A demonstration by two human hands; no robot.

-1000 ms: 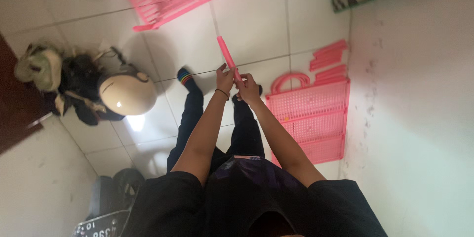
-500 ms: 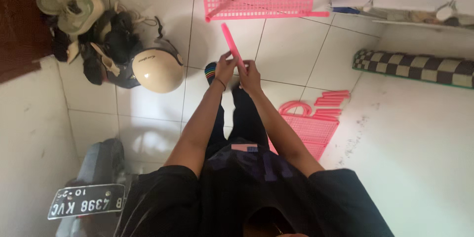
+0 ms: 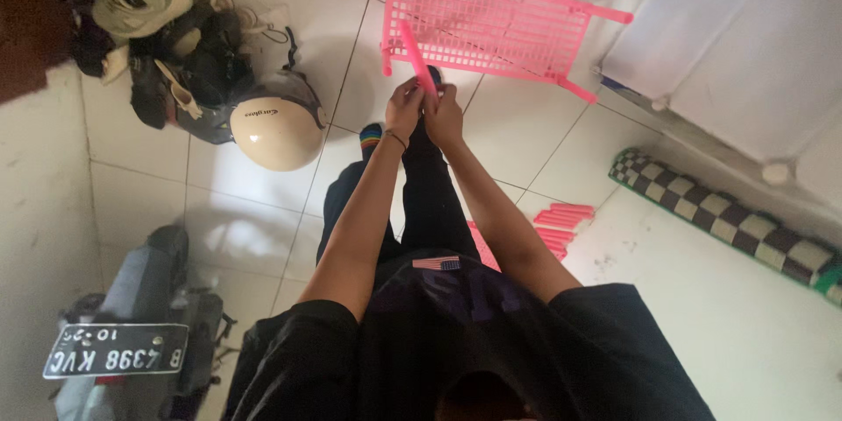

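Both arms reach forward over my legs, which are stretched out on the white tiled floor. My left hand [image 3: 403,110] and my right hand [image 3: 445,114] are together, each gripping the lower end of a pink plastic rod [image 3: 415,55] that points up and away. Beyond the hands a pink perforated plastic shelf panel [image 3: 491,26] with corner posts lies flat on the floor. Several more pink rods [image 3: 561,219] lie to the right of my legs.
A cream helmet [image 3: 272,132] sits left of my legs beside a pile of shoes and dark items [image 3: 149,26]. A motorbike rear with a licence plate [image 3: 114,351] stands at the lower left. A checkered mat [image 3: 728,224] lies right, below a white mattress-like block [image 3: 745,53].
The view has swung, so the shelf panel now lies straight ahead behind the hands and the helmet sits closer. Both hands keep hold of the pink rod.
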